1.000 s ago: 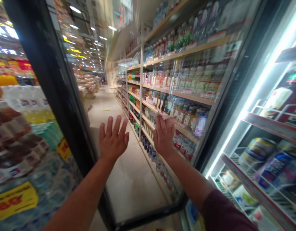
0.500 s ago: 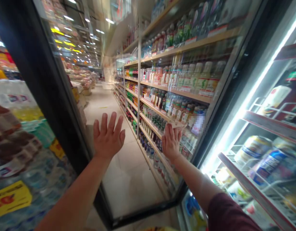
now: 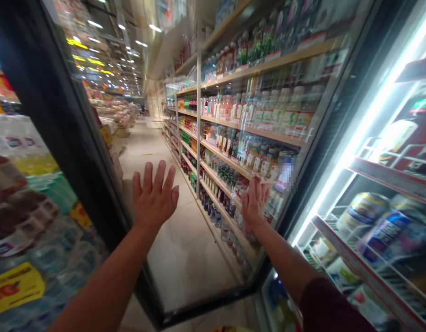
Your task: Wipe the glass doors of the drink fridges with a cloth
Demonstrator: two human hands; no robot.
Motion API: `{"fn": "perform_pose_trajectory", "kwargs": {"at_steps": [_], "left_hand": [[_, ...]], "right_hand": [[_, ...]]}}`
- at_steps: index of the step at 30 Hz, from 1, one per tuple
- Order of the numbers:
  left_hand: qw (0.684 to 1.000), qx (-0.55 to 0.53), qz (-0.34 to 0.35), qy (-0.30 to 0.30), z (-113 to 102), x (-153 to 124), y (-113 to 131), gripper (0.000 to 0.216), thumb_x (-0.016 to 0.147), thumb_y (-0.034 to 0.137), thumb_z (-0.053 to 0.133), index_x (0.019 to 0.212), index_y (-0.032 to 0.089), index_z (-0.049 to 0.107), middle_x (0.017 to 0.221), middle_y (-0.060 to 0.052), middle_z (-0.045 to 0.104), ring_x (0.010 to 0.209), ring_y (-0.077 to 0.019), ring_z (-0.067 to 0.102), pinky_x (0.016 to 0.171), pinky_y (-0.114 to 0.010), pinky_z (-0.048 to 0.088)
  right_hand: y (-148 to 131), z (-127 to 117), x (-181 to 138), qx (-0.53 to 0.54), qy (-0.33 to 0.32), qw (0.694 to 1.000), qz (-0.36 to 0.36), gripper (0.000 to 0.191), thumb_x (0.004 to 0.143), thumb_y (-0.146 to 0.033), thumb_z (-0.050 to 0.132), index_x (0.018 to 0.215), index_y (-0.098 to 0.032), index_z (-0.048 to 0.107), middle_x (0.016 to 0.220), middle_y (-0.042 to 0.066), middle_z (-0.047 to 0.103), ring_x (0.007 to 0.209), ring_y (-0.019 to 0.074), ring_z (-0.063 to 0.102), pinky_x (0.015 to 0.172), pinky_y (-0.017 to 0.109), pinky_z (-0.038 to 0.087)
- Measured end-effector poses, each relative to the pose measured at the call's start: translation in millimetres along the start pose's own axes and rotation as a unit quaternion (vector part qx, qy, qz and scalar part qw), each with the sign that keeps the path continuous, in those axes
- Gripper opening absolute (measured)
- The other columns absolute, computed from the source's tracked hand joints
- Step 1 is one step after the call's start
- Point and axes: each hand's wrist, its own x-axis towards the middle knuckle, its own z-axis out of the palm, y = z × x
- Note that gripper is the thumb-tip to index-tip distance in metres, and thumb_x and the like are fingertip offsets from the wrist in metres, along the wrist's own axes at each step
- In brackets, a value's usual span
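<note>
Glass door (image 3: 206, 305) of a lit drinks cooler, dark frame, swung open in front of the person. Cooler at right: wire rack (image 3: 368, 276) with red-edged rail, cans (image 3: 387, 235) lying tilted in it; rack above holds dark bottles (image 3: 406, 138), one green-capped. Through the glass: wooden shelves (image 3: 254, 129) lined with bottles (image 3: 275, 108), pale drinks mid-level. Left, outside the door: stacked bottle packs, yellow price sign (image 3: 17, 288) in front. Both arms reach forward to the glass. Left hand (image 3: 154, 198) is empty, flat, fingers up and spread, back to camera; contact with the glass unclear. Right hand (image 3: 255, 203) is lower right of door centre, fingers extended and together over a thin pale cloth (image 3: 268, 180) at the pane; can't tell if gripped or just pressed.
</note>
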Motion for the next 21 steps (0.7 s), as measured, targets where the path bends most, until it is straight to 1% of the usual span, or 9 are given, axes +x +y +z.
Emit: {"fn": "perform_pose_trajectory", "kwargs": {"at_steps": [2,5,7,9,13,15,17,19,21], "left_hand": [[1.0,-0.012,-0.006,-0.004,0.1,0.1,0.0,0.073,0.095,0.031,0.054,0.16,0.031,0.022,0.164,-0.008,0.027,0.155,-0.03,0.01,0.126,-0.06,0.011],[1.0,-0.011,-0.007,-0.002,0.3,0.4,-0.4,0.074,0.095,0.031,0.055,0.16,0.031,0.021,0.164,-0.007,0.026,0.156,-0.0293,0.009,0.127,-0.058,0.009],[1.0,-0.012,-0.004,0.003,0.3,0.4,-0.4,0.074,0.095,0.031,0.055,0.16,0.031,0.02,0.163,-0.007,0.027,0.156,-0.029,0.01,0.127,-0.057,0.009],[1.0,-0.024,-0.01,-0.001,0.1,0.1,-0.2,0.073,0.096,0.032,0.054,0.16,0.032,0.021,0.163,-0.007,0.027,0.156,-0.0294,0.01,0.127,-0.058,0.008],[0.999,-0.036,-0.024,-0.018,-1.1,-1.2,1.0,0.07,0.096,0.033,0.053,0.16,0.032,0.023,0.164,-0.007,0.027,0.155,-0.0311,0.011,0.127,-0.061,0.007],[0.998,-0.044,-0.028,-0.02,-2.0,-1.4,1.6,0.069,0.097,0.033,0.053,0.159,0.032,0.025,0.163,-0.007,0.028,0.155,-0.0313,0.012,0.127,-0.061,0.006],[0.998,-0.051,-0.03,-0.019,-2.7,-0.9,2.2,0.068,0.097,0.033,0.053,0.159,0.032,0.026,0.163,-0.007,0.028,0.155,-0.0309,0.012,0.127,-0.061,0.005],[0.998,-0.052,-0.029,-0.013,-3.4,-0.1,2.7,0.069,0.096,0.032,0.053,0.159,0.032,0.025,0.163,-0.007,0.028,0.155,-0.0305,0.011,0.127,-0.06,0.006],[0.999,-0.045,-0.021,-0.005,-4.1,0.8,3.3,0.07,0.096,0.031,0.054,0.16,0.032,0.024,0.163,-0.007,0.028,0.155,-0.0301,0.011,0.127,-0.06,0.007]], "right_hand": [[13.5,-2.4,11.8,0.006,-0.003,1.0,0.003,0.061,0.105,-0.034,0.033,0.162,-0.02,0.018,0.157,0.016,0.041,0.152,0.0287,0.026,0.123,0.058,0.019],[36.6,-8.4,51.1,0.014,0.037,0.996,0.075,0.059,0.106,-0.036,0.025,0.162,-0.019,0.02,0.161,0.016,0.034,0.154,0.0269,0.024,0.124,0.058,0.018],[46.3,-10.6,62.3,0.013,0.061,0.991,0.115,0.059,0.106,-0.037,0.021,0.162,-0.018,0.02,0.162,0.016,0.031,0.154,0.0263,0.022,0.123,0.059,0.019],[49.1,-10.3,48.5,0.009,0.068,0.989,0.129,0.059,0.106,-0.037,0.021,0.162,-0.018,0.019,0.162,0.017,0.031,0.154,0.026,0.023,0.122,0.061,0.022],[54.2,-7.7,-5.6,0.004,0.052,0.991,0.121,0.06,0.105,-0.038,0.023,0.16,-0.013,0.024,0.156,0.023,0.038,0.153,0.0273,0.025,0.121,0.062,0.025],[67.4,-8.9,-7.9,0.005,0.044,0.992,0.122,0.061,0.105,-0.04,0.023,0.159,-0.011,0.028,0.156,0.024,0.039,0.153,0.0279,0.025,0.121,0.062,0.024],[86.2,-12.2,12.1,0.012,0.057,0.988,0.142,0.062,0.105,-0.042,0.022,0.158,-0.011,0.029,0.158,0.023,0.035,0.154,0.0274,0.023,0.122,0.061,0.023],[103.4,-15.9,38.3,0.019,0.087,0.982,0.168,0.062,0.105,-0.042,0.02,0.158,-0.011,0.029,0.161,0.021,0.032,0.154,0.0262,0.023,0.123,0.059,0.024],[112.2,-18.0,53.2,0.022,0.104,0.978,0.18,0.063,0.105,-0.043,0.018,0.157,-0.01,0.03,0.16,0.021,0.032,0.153,0.0252,0.026,0.123,0.057,0.026]]}}
